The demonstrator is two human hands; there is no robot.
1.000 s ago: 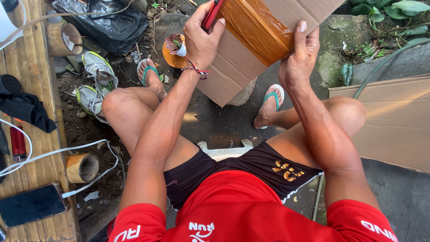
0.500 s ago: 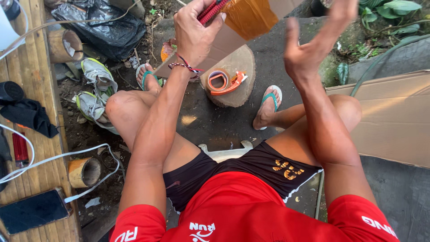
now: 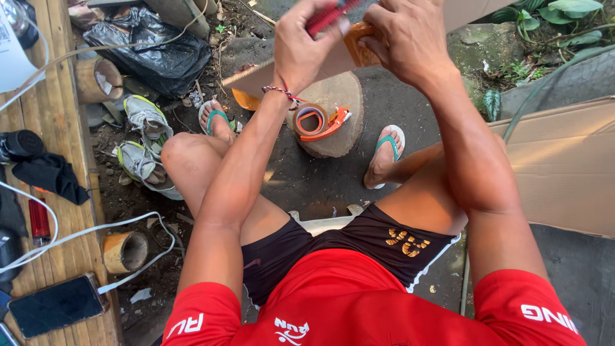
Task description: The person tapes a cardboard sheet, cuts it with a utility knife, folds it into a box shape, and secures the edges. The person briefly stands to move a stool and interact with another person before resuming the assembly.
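My left hand (image 3: 306, 48) is raised at the top of the view, gripping a red-handled tool (image 3: 328, 16) and the edge of a cardboard piece (image 3: 256, 80). My right hand (image 3: 407, 35) pinches the brown-taped part of the cardboard (image 3: 359, 45) right beside it. Below the hands, an orange tape dispenser with a roll of brown tape (image 3: 315, 122) lies on a round wooden stump (image 3: 343, 134).
A flat cardboard sheet (image 3: 564, 173) lies at the right. A wooden bench (image 3: 45, 115) on the left holds a phone (image 3: 56, 306), a red lighter (image 3: 39, 220), cables and dark cloth. Shoes (image 3: 144, 138), a black plastic bag (image 3: 150, 48) and bamboo cups (image 3: 125, 251) sit on the ground.
The cardboard was lifted off the stump, showing the tape dispenser. My right hand let go, opened, then moved left to pinch the taped part beside my left hand.
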